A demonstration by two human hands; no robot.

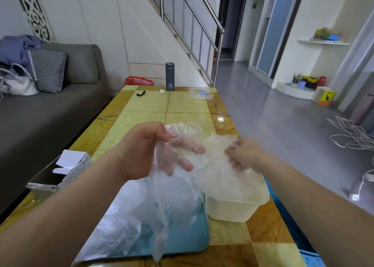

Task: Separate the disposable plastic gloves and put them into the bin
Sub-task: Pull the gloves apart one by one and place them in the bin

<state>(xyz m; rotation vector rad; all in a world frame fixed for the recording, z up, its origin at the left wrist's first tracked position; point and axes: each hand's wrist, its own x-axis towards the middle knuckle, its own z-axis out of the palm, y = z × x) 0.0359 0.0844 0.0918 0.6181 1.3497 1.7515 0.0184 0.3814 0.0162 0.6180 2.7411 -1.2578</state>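
My left hand (pixel 145 151) pinches a bunch of clear disposable plastic gloves (pixel 162 206) that hangs down over a teal tray (pixel 194 244). My right hand (pixel 244 155) grips a single thin glove (pixel 218 145), stretched between both hands above a cream bin (pixel 232 210). Pale film fills the bin's top. More clear plastic lies on the tray under the hanging bunch.
The yellow tiled table (pixel 182 104) carries a dark flask (pixel 170 76), a clear container (pixel 200 92) and a black strap (pixel 141 93) at its far end. An open white box (pixel 68 165) sits at the left edge. A grey sofa (pixel 50 108) stands left; a blue crate (pixel 311 259) lies lower right.
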